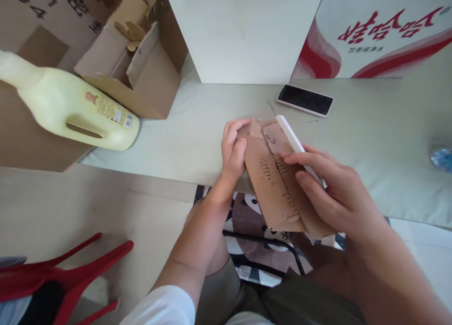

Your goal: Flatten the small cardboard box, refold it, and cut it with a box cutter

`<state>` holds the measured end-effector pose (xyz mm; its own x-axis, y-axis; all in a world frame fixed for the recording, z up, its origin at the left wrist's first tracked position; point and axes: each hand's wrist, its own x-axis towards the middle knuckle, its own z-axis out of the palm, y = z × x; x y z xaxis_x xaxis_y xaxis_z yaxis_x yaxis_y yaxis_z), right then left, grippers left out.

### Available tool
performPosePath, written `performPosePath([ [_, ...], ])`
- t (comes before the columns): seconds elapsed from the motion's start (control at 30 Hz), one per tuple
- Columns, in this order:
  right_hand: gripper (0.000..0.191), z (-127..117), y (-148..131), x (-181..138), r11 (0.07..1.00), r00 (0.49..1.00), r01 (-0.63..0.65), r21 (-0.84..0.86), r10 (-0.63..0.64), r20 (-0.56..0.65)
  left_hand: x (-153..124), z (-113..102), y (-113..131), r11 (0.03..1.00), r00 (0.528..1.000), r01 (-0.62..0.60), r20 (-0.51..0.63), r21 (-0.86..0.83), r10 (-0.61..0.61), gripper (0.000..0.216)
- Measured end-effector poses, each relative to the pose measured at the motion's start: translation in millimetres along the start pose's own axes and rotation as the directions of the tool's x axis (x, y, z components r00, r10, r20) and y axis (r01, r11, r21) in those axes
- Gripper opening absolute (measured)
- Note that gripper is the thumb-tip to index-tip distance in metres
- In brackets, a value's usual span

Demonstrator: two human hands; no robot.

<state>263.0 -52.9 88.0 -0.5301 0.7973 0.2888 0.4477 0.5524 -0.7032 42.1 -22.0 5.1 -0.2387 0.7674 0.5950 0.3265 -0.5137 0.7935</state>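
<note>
I see a flat cardboard piece (278,184) with rows of slits, lying half over the near edge of the desk (197,137), probably so both hands can get around it. My left hand (233,148) pins its far left corner, fingers curled shut on the edge. My right hand (328,188) has its grip closed around a white tool (293,139), pressed along the cardboard's right side. A phone (305,99) lies beyond; a yellow bottle (70,106) rests on boxes to the left.

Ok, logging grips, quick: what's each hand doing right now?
Left hand: closed on the far end of the cardboard piece.
Right hand: closed on a white tool, pressed against the cardboard.
</note>
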Motion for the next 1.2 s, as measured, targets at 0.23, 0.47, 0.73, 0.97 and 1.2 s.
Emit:
performPosePath([
  [0.23, 0.014, 0.8, -3.6, -11.5, 0.983, 0.979, -0.014, 0.181, 0.050, -0.195, 0.3, 1.5, -3.3, 1.000, 0.999, 0.025, 0.020, -0.009, -0.025, 0.042],
  [0.47, 0.015, -13.9, -43.4, -19.1, 0.994, 0.989, 0.084, 0.069, -0.075, -0.129, -1.4, 4.1, -5.4, 0.998, 0.999, 0.043, 0.032, -0.039, -0.042, 0.042],
  [0.73, 0.016, 5.0, -42.2, -4.8, 0.980, 0.992, 0.122, -0.157, -0.114, 0.059, -4.3, 3.3, -2.4, 0.994, 0.994, 0.106, 0.020, -0.025, -0.106, 0.042],
  [0.97, 0.020, 3.1, -40.5, -4.7, 0.990, 0.996, 0.091, -0.107, -0.093, -0.015, -4.0, 4.3, -2.2, 0.993, 0.995, 0.104, 0.014, -0.060, -0.103, 0.040],
  [1.2, 0.018, 6.1, -39.0, -2.4, 0.980, 0.997, 0.070, -0.187, -0.064, 0.041, -3.8, 3.8, -1.9, 0.992, 0.992, 0.123, 0.018, -0.003, -0.123, 0.041],
])
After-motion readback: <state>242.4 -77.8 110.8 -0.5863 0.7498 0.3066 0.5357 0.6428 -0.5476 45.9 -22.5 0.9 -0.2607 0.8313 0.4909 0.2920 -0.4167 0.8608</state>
